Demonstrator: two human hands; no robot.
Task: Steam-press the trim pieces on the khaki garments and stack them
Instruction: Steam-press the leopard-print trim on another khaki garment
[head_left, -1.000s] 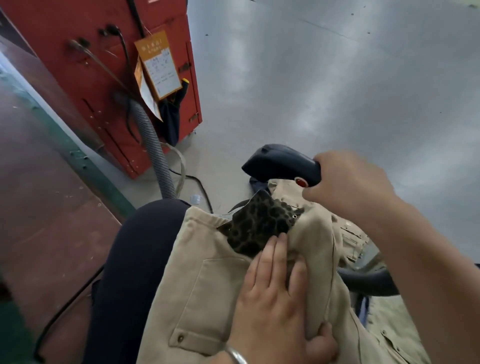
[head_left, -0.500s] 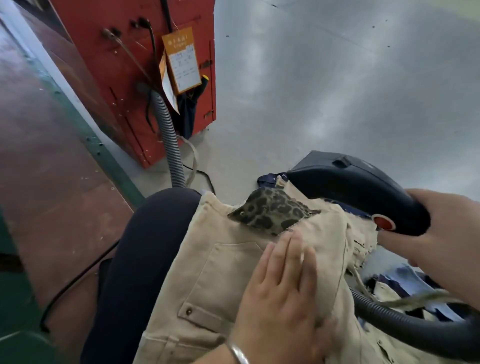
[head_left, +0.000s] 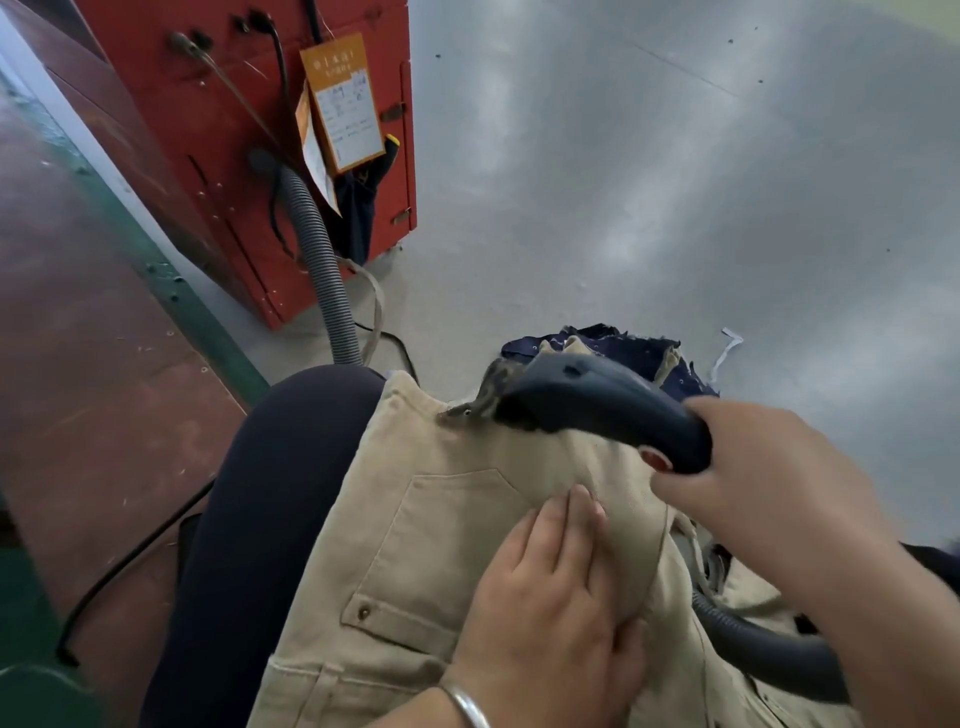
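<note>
A khaki garment (head_left: 426, 525) with a buttoned pocket lies draped over my knee. At its top edge a leopard-print trim piece (head_left: 480, 400) sticks out, mostly covered by the head of a dark blue steam iron (head_left: 597, 410). My right hand (head_left: 753, 483) grips the iron's handle, thumb near its red button. My left hand (head_left: 545, 608) lies flat on the khaki cloth just below the iron, fingers straight. A silver bangle is on that wrist.
A red cabinet (head_left: 218, 156) with an orange tag and a grey ribbed hose (head_left: 322, 270) stands at the back left. More khaki and navy garments (head_left: 613, 343) lie on the grey floor beyond my knee. The iron's dark hose (head_left: 769, 649) runs off at the lower right.
My right hand has brought the iron leftward and down onto the leopard trim, which now is mostly hidden. My left hand has slid slightly down the khaki cloth.
</note>
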